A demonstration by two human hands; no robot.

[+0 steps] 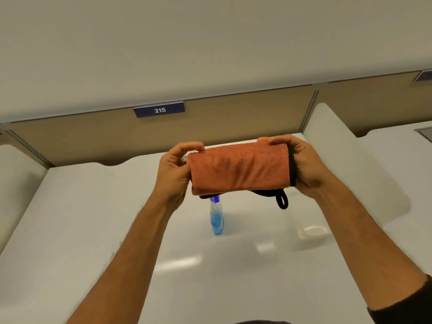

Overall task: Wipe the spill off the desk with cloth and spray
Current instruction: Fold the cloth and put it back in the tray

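White desk (pixel 77 230) under me, glossy, ceiling lights reflecting off it; tan partition (pixel 70 141) along the back with a dark blue tag reading 215 (pixel 159 110). My left hand (pixel 174 170) is up in the air above the desk, gripping the left end of the orange cloth (pixel 239 169), thumb on top, fingers curled under. Cloth is folded into a thick pad, stretched level between both hands, black trim on the right edge and a black hanging loop (pixel 281 201) dangling below. Spray bottle (pixel 217 218) stands upright on the desk just under the cloth, blue liquid in a clear body, its top partly hidden behind the cloth. My right hand (pixel 304 163) clamps the cloth's right end, fingers wrapped over the top edge. Faint pale ring-shaped patch (pixel 313 231) on the desk right of the bottle; can't tell if it's the spill or glare. White side divider (pixel 339 146) further right.
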